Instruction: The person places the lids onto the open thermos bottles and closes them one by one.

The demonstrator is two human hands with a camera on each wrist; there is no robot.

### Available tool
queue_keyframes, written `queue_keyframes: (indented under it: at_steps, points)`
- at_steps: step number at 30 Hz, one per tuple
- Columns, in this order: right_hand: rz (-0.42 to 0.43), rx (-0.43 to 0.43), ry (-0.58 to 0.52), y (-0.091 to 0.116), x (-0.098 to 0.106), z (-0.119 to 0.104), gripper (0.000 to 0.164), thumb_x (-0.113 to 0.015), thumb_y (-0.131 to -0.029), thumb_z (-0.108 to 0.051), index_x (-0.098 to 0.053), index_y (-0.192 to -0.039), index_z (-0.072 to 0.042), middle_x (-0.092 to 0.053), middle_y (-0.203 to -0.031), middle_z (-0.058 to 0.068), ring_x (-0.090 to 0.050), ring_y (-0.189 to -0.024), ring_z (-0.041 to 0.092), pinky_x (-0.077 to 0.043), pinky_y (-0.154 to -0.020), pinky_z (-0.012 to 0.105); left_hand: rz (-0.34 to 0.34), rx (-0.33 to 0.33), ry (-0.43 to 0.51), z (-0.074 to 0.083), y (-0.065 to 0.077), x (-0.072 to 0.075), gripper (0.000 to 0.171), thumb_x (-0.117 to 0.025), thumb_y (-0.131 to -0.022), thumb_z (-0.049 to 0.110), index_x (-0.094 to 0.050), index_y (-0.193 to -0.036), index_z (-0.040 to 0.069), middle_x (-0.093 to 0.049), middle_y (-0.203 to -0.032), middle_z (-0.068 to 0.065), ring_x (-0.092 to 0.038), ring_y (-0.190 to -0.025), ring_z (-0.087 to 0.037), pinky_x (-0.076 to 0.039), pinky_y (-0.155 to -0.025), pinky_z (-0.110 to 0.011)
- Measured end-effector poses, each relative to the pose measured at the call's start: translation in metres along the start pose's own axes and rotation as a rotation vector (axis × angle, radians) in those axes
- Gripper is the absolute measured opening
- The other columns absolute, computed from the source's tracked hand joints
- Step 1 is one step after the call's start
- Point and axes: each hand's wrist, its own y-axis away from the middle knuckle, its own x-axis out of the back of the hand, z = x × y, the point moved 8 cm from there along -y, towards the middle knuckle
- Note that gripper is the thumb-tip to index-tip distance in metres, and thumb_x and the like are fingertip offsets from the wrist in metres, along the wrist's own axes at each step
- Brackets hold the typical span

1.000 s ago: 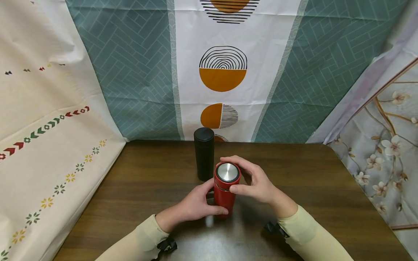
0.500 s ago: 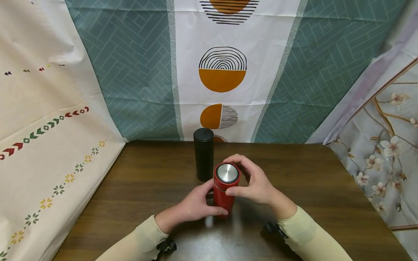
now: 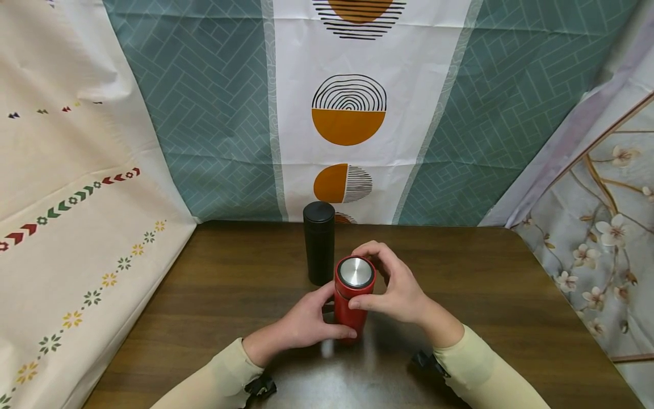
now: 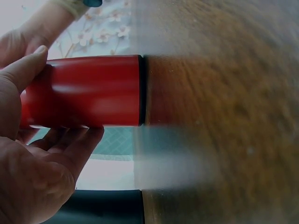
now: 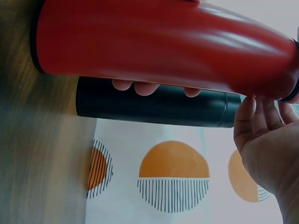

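Note:
A red thermos [image 3: 349, 315] stands upright on the table, its round lid [image 3: 356, 272] topped with a brushed-steel disc. My left hand [image 3: 310, 321] grips the lower body, thumb in front and fingers behind; the left wrist view shows its palm side beside the red thermos [image 4: 93, 91]. Around the upper part, near the lid seam, my right hand [image 3: 398, 287] curls with its thumb at the front. In the right wrist view its fingertips touch the thermos close to the dark ring. Just behind, a black thermos [image 3: 320, 250] stands upright, apart from both hands.
The dark wooden table [image 3: 230, 272] ends at a patterned curtain [image 3: 214, 113] hanging at the back. A cream cloth [image 3: 66, 255] borders the left side and a floral cloth [image 3: 603, 255] the right.
My right hand has turned: its thumb slid left across the thermos front while the fingers behind shifted right. The left hand and both thermoses have stayed in place.

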Motion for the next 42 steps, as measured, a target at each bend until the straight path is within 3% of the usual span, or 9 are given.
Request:
queue_keyframes:
  at_steps: [16, 29, 32, 38, 42]
  points:
    - [0.026, 0.012, 0.014, 0.0014, -0.0001, 0.0026, 0.084, -0.102, -0.069, 0.004, -0.056, -0.138, -0.009, -0.064, -0.133, 0.008, -0.067, -0.117, 0.027, -0.057, -0.103, 0.035, 0.001, -0.011, 0.004, -0.0003, -0.0009, -0.0003, 0.074, -0.097, -0.089, 0.034, -0.057, -0.152, 0.037, -0.067, -0.143, 0.018, -0.062, -0.138, -0.012, -0.051, -0.119, -0.046]
    - [0.005, 0.011, 0.006, -0.0009, -0.0019, 0.0013, 0.083, -0.102, -0.071, 0.001, -0.057, -0.141, -0.005, -0.067, -0.130, 0.007, -0.067, -0.117, 0.027, -0.057, -0.104, 0.035, 0.005, -0.026, -0.011, 0.0005, -0.0012, 0.0002, 0.075, -0.097, -0.090, 0.034, -0.056, -0.152, 0.037, -0.067, -0.144, 0.019, -0.062, -0.137, -0.011, -0.051, -0.119, -0.047]
    - [-0.017, 0.023, -0.018, -0.0014, -0.0019, 0.0020, 0.081, -0.102, -0.075, -0.004, -0.058, -0.143, -0.005, -0.066, -0.132, 0.008, -0.066, -0.118, 0.028, -0.056, -0.105, 0.036, 0.006, -0.026, -0.009, 0.0007, -0.0010, 0.0001, 0.074, -0.097, -0.090, 0.034, -0.056, -0.152, 0.037, -0.067, -0.144, 0.019, -0.062, -0.137, -0.012, -0.051, -0.119, -0.047]
    - [-0.106, 0.046, -0.124, -0.0010, -0.0038, 0.0041, 0.073, -0.088, -0.097, -0.025, -0.052, -0.158, -0.005, -0.063, -0.144, 0.015, -0.062, -0.131, 0.030, -0.050, -0.117, 0.037, 0.002, -0.010, -0.001, 0.0002, -0.0002, 0.0000, 0.073, -0.096, -0.090, 0.034, -0.056, -0.151, 0.037, -0.067, -0.143, 0.019, -0.063, -0.136, -0.012, -0.051, -0.118, -0.047]
    - [-0.161, 0.049, -0.188, -0.0011, -0.0054, 0.0037, 0.070, -0.079, -0.102, -0.020, -0.049, -0.161, -0.001, -0.063, -0.149, 0.019, -0.062, -0.137, 0.032, -0.049, -0.118, 0.040, 0.000, 0.002, 0.006, 0.0000, 0.0001, 0.0004, 0.073, -0.096, -0.090, 0.035, -0.056, -0.151, 0.038, -0.068, -0.142, 0.018, -0.063, -0.136, -0.012, -0.052, -0.118, -0.046]
